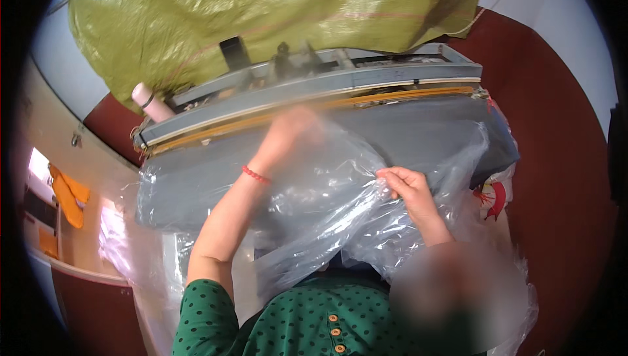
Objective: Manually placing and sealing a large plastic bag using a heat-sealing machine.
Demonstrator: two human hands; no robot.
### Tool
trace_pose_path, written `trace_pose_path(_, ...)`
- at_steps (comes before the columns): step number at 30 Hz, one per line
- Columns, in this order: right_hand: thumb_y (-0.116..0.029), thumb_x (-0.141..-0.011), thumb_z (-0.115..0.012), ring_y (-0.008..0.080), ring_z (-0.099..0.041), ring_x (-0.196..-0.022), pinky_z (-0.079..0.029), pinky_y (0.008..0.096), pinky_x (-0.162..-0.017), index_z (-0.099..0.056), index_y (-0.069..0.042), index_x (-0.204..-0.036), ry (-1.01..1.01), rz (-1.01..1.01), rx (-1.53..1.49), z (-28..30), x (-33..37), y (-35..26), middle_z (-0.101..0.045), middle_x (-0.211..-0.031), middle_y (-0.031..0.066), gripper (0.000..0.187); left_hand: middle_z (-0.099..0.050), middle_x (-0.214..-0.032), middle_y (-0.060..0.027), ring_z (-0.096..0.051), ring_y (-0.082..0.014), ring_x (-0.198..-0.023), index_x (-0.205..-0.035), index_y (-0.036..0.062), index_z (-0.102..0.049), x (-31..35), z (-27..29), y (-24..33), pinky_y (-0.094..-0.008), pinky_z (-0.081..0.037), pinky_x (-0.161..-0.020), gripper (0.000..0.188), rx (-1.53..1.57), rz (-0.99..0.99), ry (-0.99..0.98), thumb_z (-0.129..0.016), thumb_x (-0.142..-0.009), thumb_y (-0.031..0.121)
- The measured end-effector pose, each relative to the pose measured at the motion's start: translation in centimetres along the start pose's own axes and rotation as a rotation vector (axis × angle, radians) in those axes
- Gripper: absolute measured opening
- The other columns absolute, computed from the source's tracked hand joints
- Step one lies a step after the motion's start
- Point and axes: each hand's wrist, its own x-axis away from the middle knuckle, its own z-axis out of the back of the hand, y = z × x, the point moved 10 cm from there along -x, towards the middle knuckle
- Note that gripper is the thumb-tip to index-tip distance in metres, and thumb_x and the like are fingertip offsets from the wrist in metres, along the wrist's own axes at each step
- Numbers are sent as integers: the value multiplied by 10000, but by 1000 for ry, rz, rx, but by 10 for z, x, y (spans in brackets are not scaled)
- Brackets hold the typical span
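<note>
Plastic bag (pixel 327 205) veils the left hand (pixel 294 130), blurred inside it, grip unclear. Right hand (pixel 409 189) pinches the film's edge. Grey machine (pixel 314 94) half hidden by green sack (pixel 261 16).

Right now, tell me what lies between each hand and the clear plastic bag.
Nothing visible. The right hand pinches the clear plastic bag directly. The left hand is inside or behind the film, blurred, over the grey sealing machine.

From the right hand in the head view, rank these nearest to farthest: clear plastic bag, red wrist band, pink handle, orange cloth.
From the right hand:
1. Clear plastic bag, pinched in its fingers.
2. Red wrist band, on the left wrist.
3. Pink handle, upper left by the machine.
4. Orange cloth, far left.
</note>
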Motion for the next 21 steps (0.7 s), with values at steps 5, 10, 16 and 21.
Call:
trace_pose_path(5, -92, -729, -675, 172, -551, -886, -448, 261, -745, -576, 6, -985, 285, 391, 398, 16, 7, -53, -557, -1023, 91, 291, -441, -523, 44, -362, -36, -388, -734, 119, -509, -26, -42, -22, -160, -259, -326, 184, -61, 70, 17, -572, -841, 255)
trace_pose_path(10, -244, -612, -780, 263, -502, -1047, -418, 342, -854, -450, -6, -1169, 383, 760, 663, -17, 8, -108, -492, -1160, 145, 690, -469, -536, 24, -382, -40, -397, -728, 107, -510, -17, -72, -22, -169, -287, -335, 201, -8, 132, 76, -567, -846, 258)
trace_pose_path(16, -227, -690, -729, 160, -582, -767, -466, 265, -684, -545, 11, -994, 150, 456, 318, 1, -63, -88, -609, -835, 86, 428, -469, -531, 19, -364, -41, -393, -699, 101, -496, 0, -88, -30, -170, -258, -336, 233, 140, 360, 86, -558, -855, 263)
trace_pose_path(21, -125, -816, -574, 66, -522, -561, -380, 170, -513, -594, -14, -805, 180, 250, 60, 34, -75, -72, -583, -668, 9, 114, -437, -505, 23, -325, -45, -383, -676, 93, -482, 1, -91, -19, -178, -218, -335, 273, 3, 253, -23, -527, -877, 272)
